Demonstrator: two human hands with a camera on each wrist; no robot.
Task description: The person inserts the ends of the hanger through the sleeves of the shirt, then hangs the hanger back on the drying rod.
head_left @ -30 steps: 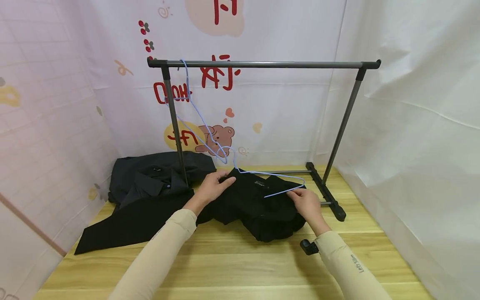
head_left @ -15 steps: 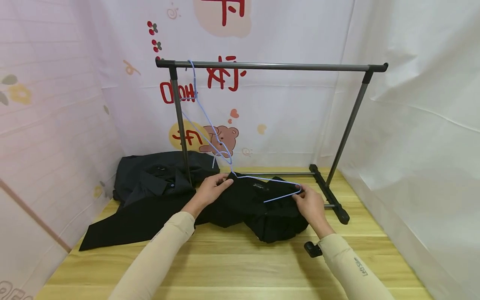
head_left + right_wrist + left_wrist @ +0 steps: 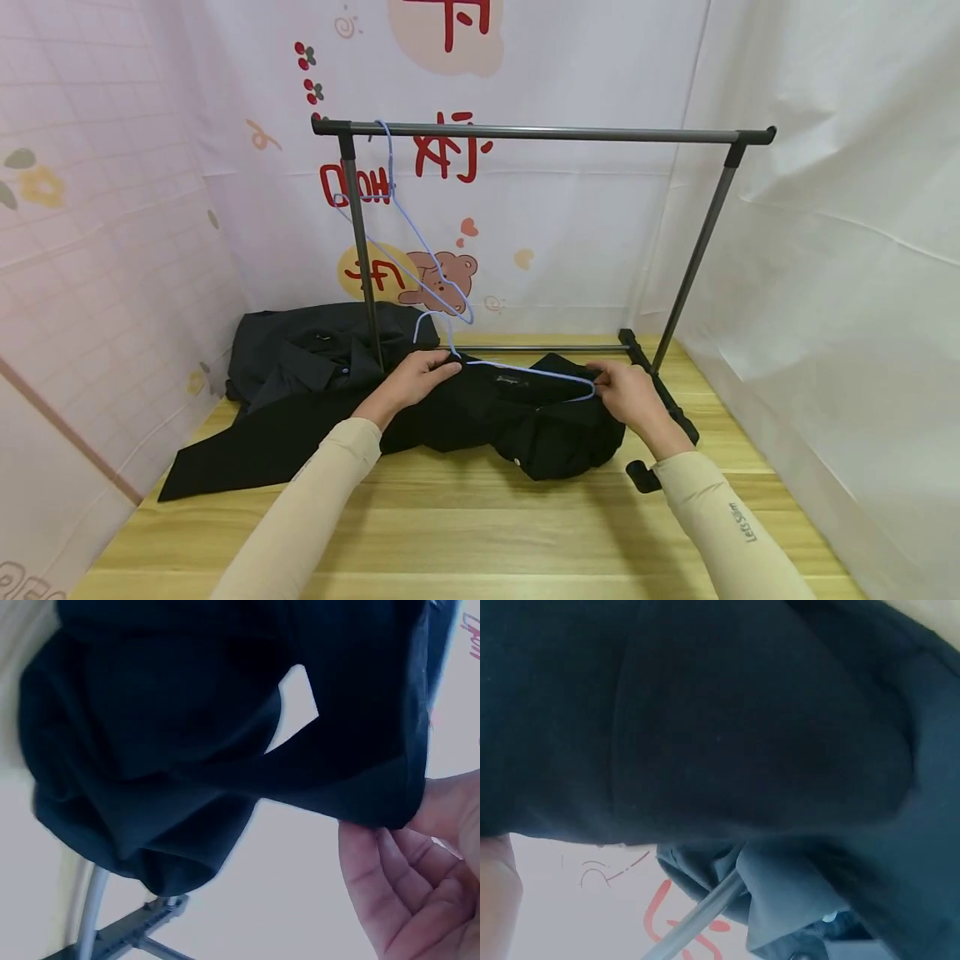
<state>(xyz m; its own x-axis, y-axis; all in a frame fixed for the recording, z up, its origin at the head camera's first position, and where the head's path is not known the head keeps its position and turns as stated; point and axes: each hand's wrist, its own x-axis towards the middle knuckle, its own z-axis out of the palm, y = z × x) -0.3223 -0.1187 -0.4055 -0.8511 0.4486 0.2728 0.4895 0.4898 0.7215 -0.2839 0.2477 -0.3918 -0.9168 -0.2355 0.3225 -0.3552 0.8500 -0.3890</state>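
A pair of black trousers (image 3: 472, 417) lies bunched on the table, its waist raised and a small label inside. My left hand (image 3: 416, 379) pinches the left end of the waist, close under the hook of a light blue wire hanger (image 3: 525, 369). The hanger's right arm runs along the waist opening, and its lower wire is partly hidden by cloth. At the other end, my right hand (image 3: 626, 396) pinches the waist edge beside the hanger's tip. In the right wrist view, thumb and fingers (image 3: 364, 870) pinch a corner of the cloth.
A grey clothes rack (image 3: 540, 133) stands behind, with a second blue hanger (image 3: 431, 250) on the left of its rail. A folded dark shirt (image 3: 300, 358) lies at the back left. The rack's black foot (image 3: 642, 477) lies near my right forearm.
The hanger has moved down and left, and its right arm now sits lower in the waist opening. My right hand has shifted from the hanger's tip to the cloth edge beside it.
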